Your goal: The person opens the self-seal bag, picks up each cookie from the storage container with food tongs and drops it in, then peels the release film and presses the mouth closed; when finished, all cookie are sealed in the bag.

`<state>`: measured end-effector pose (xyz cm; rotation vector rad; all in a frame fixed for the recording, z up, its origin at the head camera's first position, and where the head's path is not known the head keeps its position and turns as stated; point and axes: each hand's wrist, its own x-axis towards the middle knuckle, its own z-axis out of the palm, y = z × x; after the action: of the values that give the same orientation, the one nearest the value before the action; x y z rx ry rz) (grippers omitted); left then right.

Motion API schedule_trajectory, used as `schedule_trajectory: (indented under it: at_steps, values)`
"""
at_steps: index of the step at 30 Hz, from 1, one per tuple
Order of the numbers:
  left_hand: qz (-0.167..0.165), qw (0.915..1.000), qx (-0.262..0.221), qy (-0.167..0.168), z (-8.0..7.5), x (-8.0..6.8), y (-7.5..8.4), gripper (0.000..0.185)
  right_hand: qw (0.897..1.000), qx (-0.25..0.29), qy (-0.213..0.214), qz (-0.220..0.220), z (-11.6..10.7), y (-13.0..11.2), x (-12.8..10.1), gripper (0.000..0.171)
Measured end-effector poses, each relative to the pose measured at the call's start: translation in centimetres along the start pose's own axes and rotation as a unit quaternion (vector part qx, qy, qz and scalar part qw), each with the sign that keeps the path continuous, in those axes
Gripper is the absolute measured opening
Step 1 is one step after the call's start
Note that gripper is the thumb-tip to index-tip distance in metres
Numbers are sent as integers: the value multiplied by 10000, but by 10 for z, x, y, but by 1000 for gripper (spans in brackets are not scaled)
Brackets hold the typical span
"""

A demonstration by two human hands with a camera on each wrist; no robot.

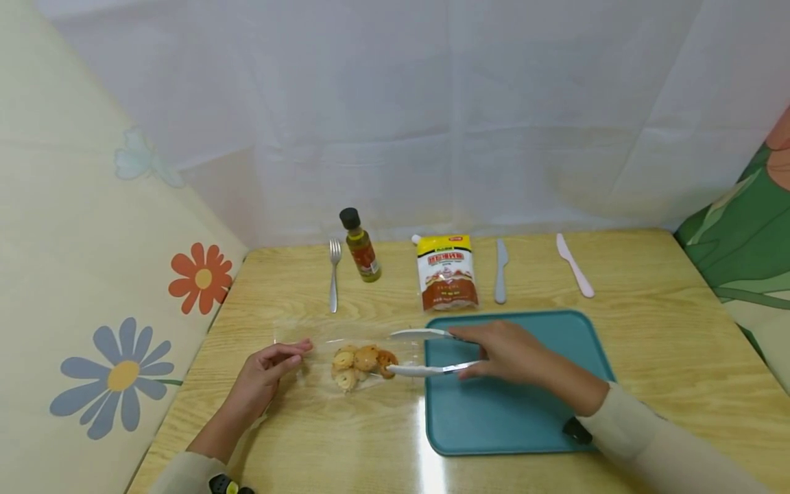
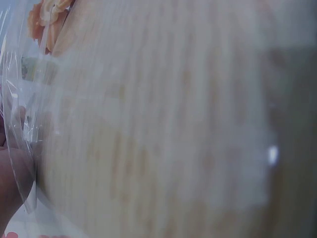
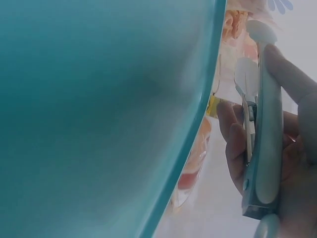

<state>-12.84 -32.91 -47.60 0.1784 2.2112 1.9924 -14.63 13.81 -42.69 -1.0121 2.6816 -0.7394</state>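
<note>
My right hand (image 1: 509,351) grips a pair of tongs (image 3: 270,134) with pale handles. The tongs' white tips stand apart and reach over the right end of a clear plastic bag (image 1: 308,391). Inside the bag lie several cookies (image 1: 367,358), some pale and some browner. One tip is beside the darkest cookie at the right; whether it touches cannot be told. At the bag's left end, my left hand (image 1: 264,376) pinches the plastic edge. The left wrist view shows the thumb (image 2: 14,176) against the film, with a cookie (image 2: 49,22) above.
A teal tray (image 1: 494,425) lies under my right forearm, right of the bag. Behind stand or lie a fork (image 1: 334,278), a dark-capped bottle (image 1: 364,254), a spouted pouch (image 1: 447,274), a grey knife (image 1: 500,271) and a pink knife (image 1: 575,266). Cloth walls border the table.
</note>
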Motion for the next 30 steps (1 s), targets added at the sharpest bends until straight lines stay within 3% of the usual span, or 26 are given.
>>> schedule_trajectory:
  at_steps: [13,30]
  values:
    - [-38,10000,-8,31,2,0,3,29,9986,169,347,358,-15,20,-48,73]
    - [-61,9999,82,42,1,0,1,31,9790,542,811,1789,-28,44,-127,79]
